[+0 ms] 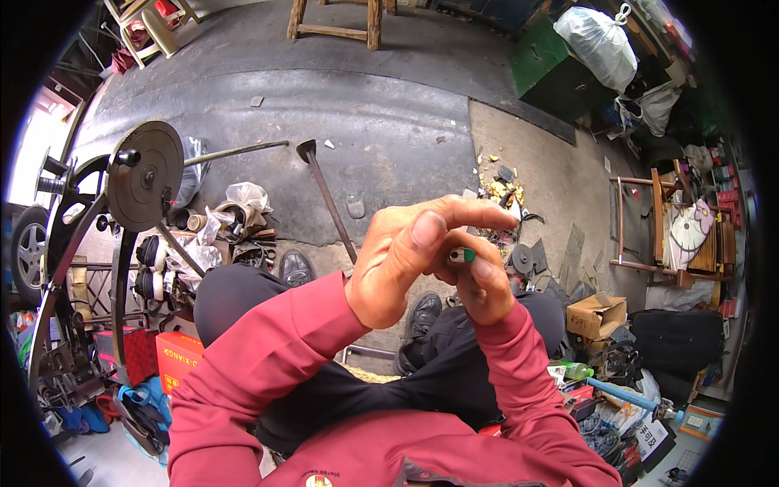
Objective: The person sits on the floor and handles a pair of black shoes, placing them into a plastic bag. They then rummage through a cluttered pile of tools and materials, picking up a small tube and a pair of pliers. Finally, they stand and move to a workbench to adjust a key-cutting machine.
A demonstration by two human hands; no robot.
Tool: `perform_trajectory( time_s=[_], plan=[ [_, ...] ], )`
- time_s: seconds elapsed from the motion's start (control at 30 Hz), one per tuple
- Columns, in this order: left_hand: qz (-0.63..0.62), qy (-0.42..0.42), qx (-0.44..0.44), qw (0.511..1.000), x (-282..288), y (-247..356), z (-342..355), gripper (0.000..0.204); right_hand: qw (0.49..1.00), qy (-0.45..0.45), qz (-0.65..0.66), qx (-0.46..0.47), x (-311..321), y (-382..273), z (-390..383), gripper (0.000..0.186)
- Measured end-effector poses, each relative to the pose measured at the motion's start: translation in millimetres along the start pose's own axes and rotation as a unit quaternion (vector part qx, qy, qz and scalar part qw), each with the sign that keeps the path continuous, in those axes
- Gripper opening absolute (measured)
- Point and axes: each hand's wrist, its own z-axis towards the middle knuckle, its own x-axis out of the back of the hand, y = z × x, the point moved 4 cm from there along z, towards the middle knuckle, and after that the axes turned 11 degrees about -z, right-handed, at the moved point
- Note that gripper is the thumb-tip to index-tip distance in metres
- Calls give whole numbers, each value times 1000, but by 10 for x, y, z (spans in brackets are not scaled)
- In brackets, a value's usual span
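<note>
In front of my body, my left hand [406, 252] is raised with its index finger stretched to the right and the thumb lying along it. Nothing shows in its grasp. Just beneath those fingers, my right hand [484, 284] is closed, its fingers curled toward the thumb. A small green-and-white piece [462, 255] with a dark spot on its end sticks out among the right fingers. What kind of thing it is, I cannot make out. The two hands overlap in view, so part of the right fingers is hidden.
A black metal machine with a big round wheel [146, 176] stands at left. Beyond my hands, a rod with a flared end [324, 191] slants up from the floor. A cardboard box [596, 315] and clutter lie at right, near a green cabinet [552, 65] and a wooden stool [334, 31].
</note>
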Motion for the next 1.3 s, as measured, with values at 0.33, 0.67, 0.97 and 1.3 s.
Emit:
perform_trajectory(
  time_s=[0.33, 0.67, 0.97, 1.3],
  plan=[
    [28, -41, -46, 998, -14, 63, 1, 68, 1000, 8, -5, -6, -56, 37, -52, 72],
    [75, -118, -100, 985, -73, 91, -12, 56, 990, 61, -104, -68, -108, 218, -129, 69],
    [71, -105, -70, 990, -39, 76, -43, 58, 989, 102, -94, -44, -139, 194, -131, 68],
    [79, -106, -97, 986, -4, 26, -17, 58, 992, 41, -114, -41, -148, 165, -116, 72]
  ],
)
